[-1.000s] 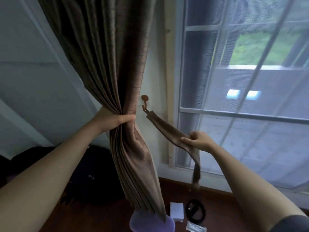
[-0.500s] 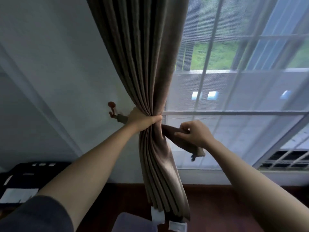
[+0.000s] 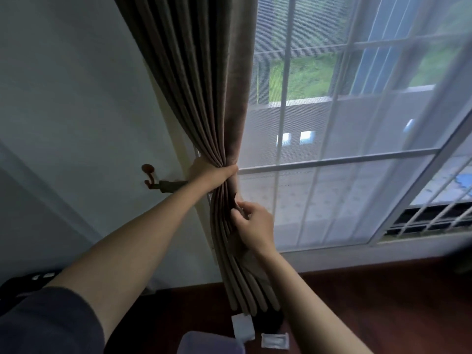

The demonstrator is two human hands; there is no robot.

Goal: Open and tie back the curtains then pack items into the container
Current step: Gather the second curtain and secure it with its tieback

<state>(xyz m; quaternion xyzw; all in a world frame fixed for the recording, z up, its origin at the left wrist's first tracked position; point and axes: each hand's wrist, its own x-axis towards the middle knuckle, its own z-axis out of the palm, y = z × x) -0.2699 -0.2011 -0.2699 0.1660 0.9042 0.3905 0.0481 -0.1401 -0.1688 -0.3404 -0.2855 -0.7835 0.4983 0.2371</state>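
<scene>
A brown pleated curtain (image 3: 204, 80) hangs gathered at the window's left side. My left hand (image 3: 212, 173) grips the bunched folds at their narrowest point. A matching brown tieback strap (image 3: 171, 185) runs from a round wall hook (image 3: 148, 175) toward the curtain and passes behind my left forearm. My right hand (image 3: 251, 222) is just below the left one, against the curtain's right edge, fingers pinching a dark bit of fabric that looks like the strap's free end. A lilac container (image 3: 209, 344) shows at the bottom edge, with small white items (image 3: 242, 327) on the floor beside it.
A sheer white curtain (image 3: 357, 149) covers the barred window to the right. Dark wooden floor (image 3: 370, 302) lies below the sill. A black object (image 3: 25, 284) sits at the lower left by the wall. A flat white packet (image 3: 274, 341) lies near the container.
The view has swung left and up. My right hand has brought the strap in from the right, up against the curtain under my left hand. My left hand keeps its grip.
</scene>
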